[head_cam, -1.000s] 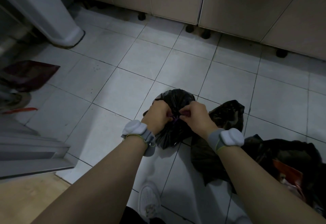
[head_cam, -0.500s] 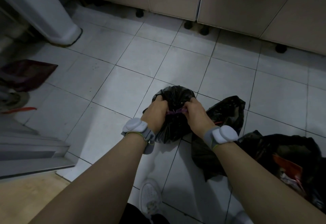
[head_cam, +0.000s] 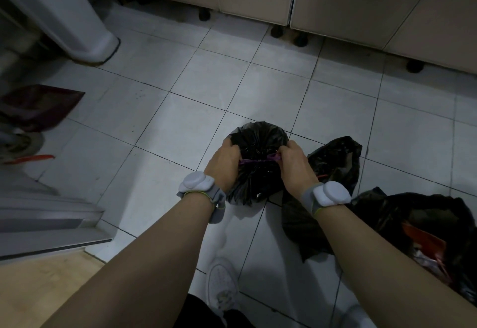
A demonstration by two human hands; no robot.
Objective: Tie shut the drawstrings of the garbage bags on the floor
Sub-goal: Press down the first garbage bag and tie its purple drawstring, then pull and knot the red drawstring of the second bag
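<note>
Since a second ago the two hands have drawn apart: then they met knuckle to knuckle over the bag's neck, now the left hand (head_cam: 224, 163) and right hand (head_cam: 294, 164) sit at opposite sides of it with the purple drawstring (head_cam: 258, 160) stretched taut between them. Each hand's fingers are curled tight on its end of the string.

Nearest the camera, one white shoe (head_cam: 222, 285) stands on the tiles, and each wrist carries a grey band with a pale puck, two in all: left band (head_cam: 197, 183), right band (head_cam: 329, 194). Three black garbage bags lie on the floor. The small bag (head_cam: 258, 180) being tied stands between the hands; a second bag (head_cam: 333, 173) slumps just beside it to the right, touching it; a third bag (head_cam: 426, 227) lies at the right edge, open, with red packaging showing inside.

The floor (head_cam: 206, 90) is pale square tile with dark grout lines; a strip of wood flooring (head_cam: 38, 289) meets it at lower left past a metal threshold. At the far side, beige cabinets (head_cam: 361, 0) stand on short black feet, and a white appliance base (head_cam: 85, 33) occupies the far left corner.
</note>
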